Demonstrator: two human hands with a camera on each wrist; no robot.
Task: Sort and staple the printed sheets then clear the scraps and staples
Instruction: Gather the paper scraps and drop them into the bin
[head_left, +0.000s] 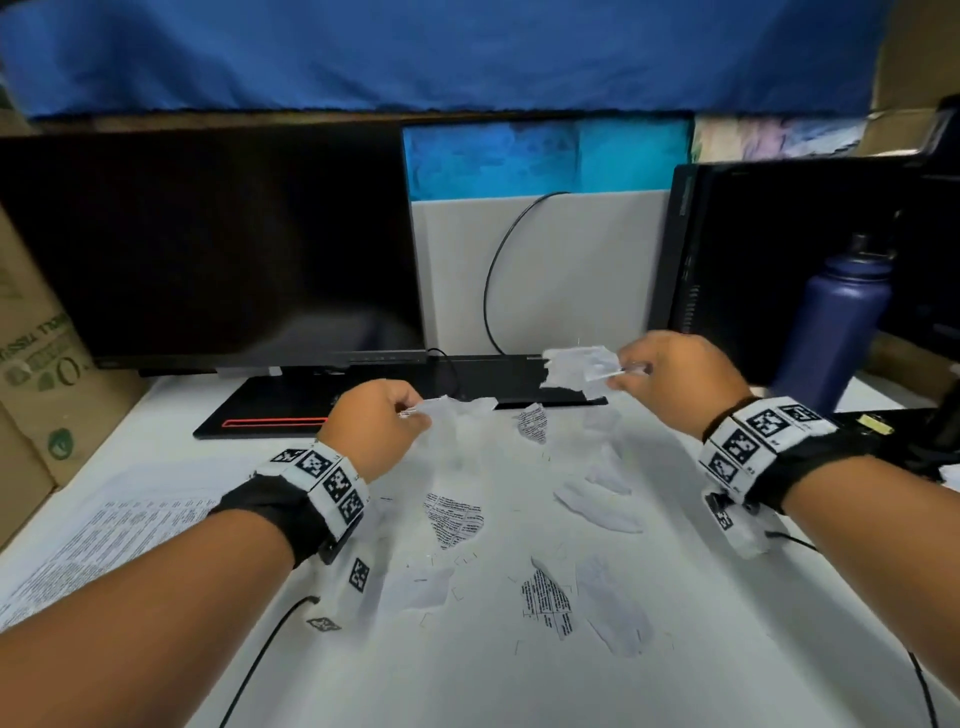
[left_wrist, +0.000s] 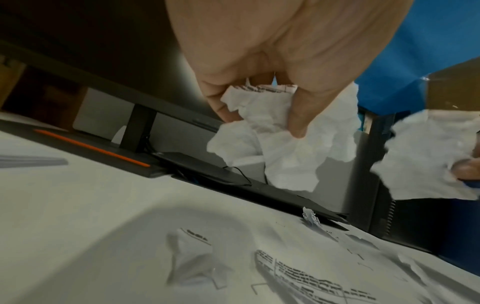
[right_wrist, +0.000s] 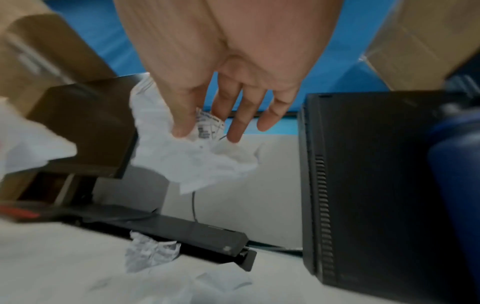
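Observation:
My left hand (head_left: 400, 413) pinches a torn white paper scrap (head_left: 457, 415) above the desk; in the left wrist view the left hand (left_wrist: 259, 115) has thumb and fingers curled round this crumpled scrap (left_wrist: 283, 144). My right hand (head_left: 631, 370), higher and further right, pinches another torn scrap (head_left: 571, 366) between thumb and forefinger; the right wrist view shows the right hand (right_wrist: 197, 131) holding that scrap (right_wrist: 187, 156) with the other fingers straight. Several torn printed scraps (head_left: 454, 519) and loose staples (head_left: 465, 560) lie scattered on the white desk (head_left: 467, 675). A stack of printed sheets (head_left: 104, 535) lies at the left.
A dark monitor (head_left: 218, 244) stands behind on its black base (head_left: 270, 410). A black computer tower (head_left: 737, 249) and a blue bottle (head_left: 831, 317) stand at the right. Cardboard boxes (head_left: 36, 364) stand at the left. A black cable (head_left: 498, 270) hangs at the back.

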